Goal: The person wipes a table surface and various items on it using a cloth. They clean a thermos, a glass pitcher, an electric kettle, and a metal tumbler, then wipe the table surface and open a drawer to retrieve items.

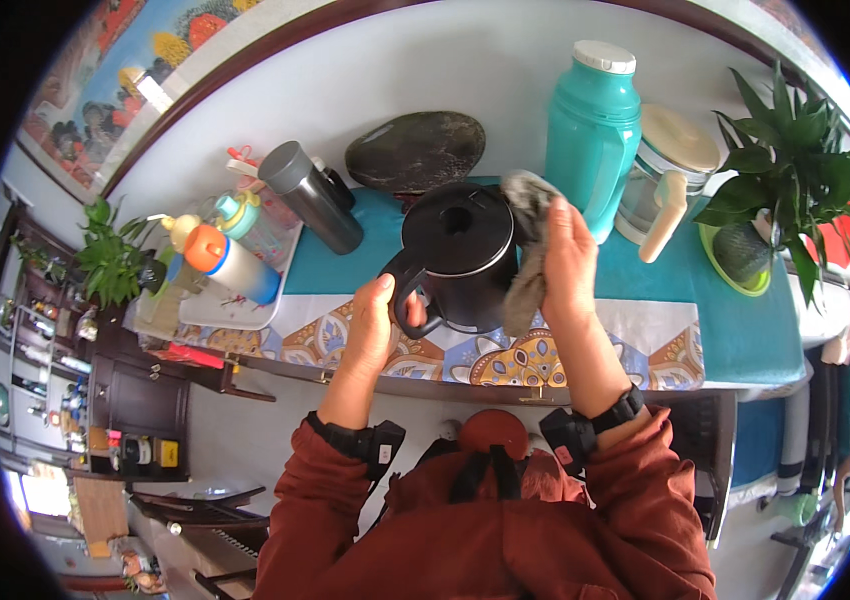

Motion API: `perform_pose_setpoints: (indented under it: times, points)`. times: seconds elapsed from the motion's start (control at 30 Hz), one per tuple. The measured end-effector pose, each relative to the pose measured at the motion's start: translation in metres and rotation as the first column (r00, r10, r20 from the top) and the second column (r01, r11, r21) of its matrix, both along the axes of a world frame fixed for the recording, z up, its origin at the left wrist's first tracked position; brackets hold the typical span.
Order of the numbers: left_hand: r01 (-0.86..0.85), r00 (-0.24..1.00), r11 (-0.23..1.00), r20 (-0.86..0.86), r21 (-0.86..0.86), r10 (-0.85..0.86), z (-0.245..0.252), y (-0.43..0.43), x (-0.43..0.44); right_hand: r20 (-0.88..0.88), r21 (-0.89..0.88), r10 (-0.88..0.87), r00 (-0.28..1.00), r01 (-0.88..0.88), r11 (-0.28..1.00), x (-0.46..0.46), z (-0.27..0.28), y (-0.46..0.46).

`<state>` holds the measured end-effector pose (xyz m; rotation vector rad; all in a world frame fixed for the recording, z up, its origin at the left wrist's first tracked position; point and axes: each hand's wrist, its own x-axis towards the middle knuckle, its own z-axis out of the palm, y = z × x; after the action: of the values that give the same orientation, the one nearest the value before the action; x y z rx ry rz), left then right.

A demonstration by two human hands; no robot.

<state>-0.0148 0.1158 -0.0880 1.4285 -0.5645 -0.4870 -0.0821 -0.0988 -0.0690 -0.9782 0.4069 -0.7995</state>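
Observation:
A black lidded kettle (470,292) is in front of me above the sideboard's patterned runner (522,360). My left hand (374,319) grips its handle (406,292) on the left side. Pressed to the kettle's right side is a crumpled grey-brown cloth (526,292), held in my right hand (571,262). Part of the cloth rises past the lid (436,236). Whether the kettle's base rests on the runner cannot be told.
A turquoise thermos flask (582,135) and a glass jug with a cream lid (680,139) stand right of the kettle. Behind it is a dark polished stone (417,150). Leftward are a dark tumbler (312,199) and a tray (234,316) of bottles. A potted plant (744,255) stands far right.

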Motion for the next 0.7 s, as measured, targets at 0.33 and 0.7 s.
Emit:
perform_pose_setpoints:
  times: [0.33, 0.7]
  points:
    - [0.032, 0.848, 0.935, 0.486, 0.354, -0.213, 0.072, -0.056, 0.043, 0.036, -0.518, -0.035, 0.999, 0.049, 0.854, 0.006, -0.014, 0.012]
    - [0.099, 0.910, 0.934, 0.349, 0.342, -0.224, 0.061, -0.059, 0.056, -0.025, -0.977, -0.252, 0.967, 0.030, 0.212, -0.015, 0.021, 0.019]
